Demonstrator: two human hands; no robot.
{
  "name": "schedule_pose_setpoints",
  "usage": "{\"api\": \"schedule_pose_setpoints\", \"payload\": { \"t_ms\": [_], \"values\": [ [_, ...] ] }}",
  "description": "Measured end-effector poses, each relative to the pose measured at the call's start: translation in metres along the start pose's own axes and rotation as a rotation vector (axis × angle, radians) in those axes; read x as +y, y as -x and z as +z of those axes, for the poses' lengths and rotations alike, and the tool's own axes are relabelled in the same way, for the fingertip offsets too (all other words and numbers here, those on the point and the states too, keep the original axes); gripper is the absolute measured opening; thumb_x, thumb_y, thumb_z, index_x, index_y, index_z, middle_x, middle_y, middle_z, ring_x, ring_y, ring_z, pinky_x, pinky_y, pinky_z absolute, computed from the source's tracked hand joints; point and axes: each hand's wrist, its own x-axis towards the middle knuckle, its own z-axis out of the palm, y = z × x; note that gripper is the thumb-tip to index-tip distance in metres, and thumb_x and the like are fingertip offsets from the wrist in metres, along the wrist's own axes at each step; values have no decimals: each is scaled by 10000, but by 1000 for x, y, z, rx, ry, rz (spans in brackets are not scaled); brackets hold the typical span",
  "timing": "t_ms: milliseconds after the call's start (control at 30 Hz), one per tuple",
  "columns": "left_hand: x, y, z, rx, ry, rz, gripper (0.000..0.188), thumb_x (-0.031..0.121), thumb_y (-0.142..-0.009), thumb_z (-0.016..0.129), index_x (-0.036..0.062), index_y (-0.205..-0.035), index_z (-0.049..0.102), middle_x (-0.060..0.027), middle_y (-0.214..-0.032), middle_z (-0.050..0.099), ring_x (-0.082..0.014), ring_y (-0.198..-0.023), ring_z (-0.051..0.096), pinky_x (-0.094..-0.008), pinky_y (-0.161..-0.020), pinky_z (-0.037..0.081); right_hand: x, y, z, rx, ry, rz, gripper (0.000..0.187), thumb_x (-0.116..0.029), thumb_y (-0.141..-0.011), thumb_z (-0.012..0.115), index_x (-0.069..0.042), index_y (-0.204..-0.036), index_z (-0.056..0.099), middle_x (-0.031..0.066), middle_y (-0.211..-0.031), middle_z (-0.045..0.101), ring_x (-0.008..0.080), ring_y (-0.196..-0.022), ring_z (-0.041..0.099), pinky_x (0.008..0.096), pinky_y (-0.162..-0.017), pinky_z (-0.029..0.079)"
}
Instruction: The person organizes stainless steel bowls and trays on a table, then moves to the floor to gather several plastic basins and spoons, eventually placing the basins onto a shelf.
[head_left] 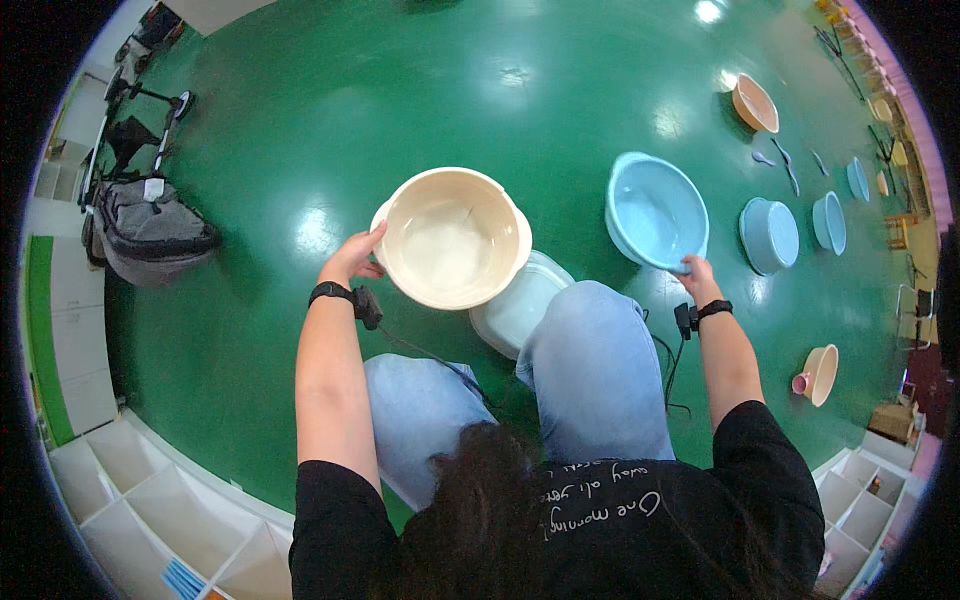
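Observation:
My left hand (356, 256) grips the left edge of a cream basin (455, 240), thumb over its rim. The basin's inside faces up, and nothing lies in it. Partly under it, in front of my knees, is a pale blue basin (520, 305), its near side hidden by my leg. Out to the right, my right hand (697, 272) is closed on the near rim of a round blue basin (657, 212), which is tilted with its inside showing.
Right of my right hand lie an upturned blue basin (769, 236), another blue basin (829, 222) and spoons (785, 165). An orange basin (755, 103) sits farther off; a cream basin (822, 375) with a pink cup (800, 383) is nearer. A grey stroller (150, 220) stands left. White shelving (170, 500) lines the lower left.

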Motion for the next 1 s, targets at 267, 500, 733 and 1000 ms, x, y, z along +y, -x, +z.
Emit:
{"api": "schedule_pose_setpoints", "payload": {
  "t_ms": [267, 500, 733, 1000],
  "values": [
    [-34, 8, 6, -45, 37, -78, 727, 559, -850, 461, 20, -1321, 336, -207, -1323, 394, -428, -1092, 489, -530, -906, 403, -28, 81, 231, -677, 431, -175, 494, -24, -751, 535, -66, -1222, 390, 82, -1049, 541, 223, -917, 565, 395, -716, 513],
    [-92, 16, 4, -40, 332, -205, 713, 598, -836, 383, 102, -1344, 323, -171, -1317, 411, -424, -1169, 408, -599, -914, 341, 22, 131, 326, -1031, 824, -69, 526, -72, -758, 588, -44, -1224, 344, 106, -1045, 513, 201, -888, 575, 364, -725, 521],
    [-67, 47, 8, -75, 379, -32, 763, 734, -777, 318, 225, -1343, 373, -128, -1432, 261, -398, -1272, 268, -660, -933, 233, 46, 133, 320, -1138, 1006, -11, 520, -134, -795, 616, -13, -1207, 323, 142, -1028, 514, 223, -822, 615, 363, -656, 544],
    [-66, 52, 7, -81, 142, -120, 917, 714, -761, 418, 116, -1412, 173, -130, -1454, 196, -390, -1300, 219, -609, -1003, 187, 59, 134, 318, -1014, 1758, -301, 667, -478, -787, 606, 18, -1177, 391, 181, -1000, 579, 244, -598, 637, 326, -476, 528]
  ]
}}
